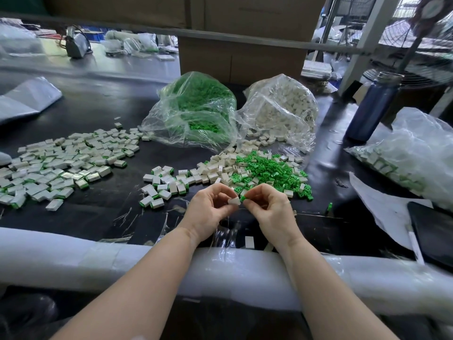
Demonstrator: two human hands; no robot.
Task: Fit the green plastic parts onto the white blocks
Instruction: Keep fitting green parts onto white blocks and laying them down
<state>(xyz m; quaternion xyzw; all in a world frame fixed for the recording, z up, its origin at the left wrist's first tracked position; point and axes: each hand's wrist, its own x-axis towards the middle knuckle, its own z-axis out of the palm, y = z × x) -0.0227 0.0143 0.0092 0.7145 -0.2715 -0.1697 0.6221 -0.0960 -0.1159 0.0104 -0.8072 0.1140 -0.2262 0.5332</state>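
My left hand (208, 208) pinches a small white block (234, 200) just above the black table, near its front edge. My right hand (268, 204) pinches a green plastic part (243, 198) right beside that block, the two pieces nearly touching. Just beyond my hands lies a mixed heap of loose green parts (267, 168) and white blocks (220, 168). A spread of fitted blocks with green ends (63, 163) covers the table's left side. A few more fitted blocks (161, 185) lie left of my hands.
Two clear bags stand at the back, one of green parts (196, 106) and one of white blocks (282, 104). A blue bottle (372, 106) and another filled bag (411, 153) are at right, with a dark tablet (434, 231). A padded white rail (98, 253) edges the table.
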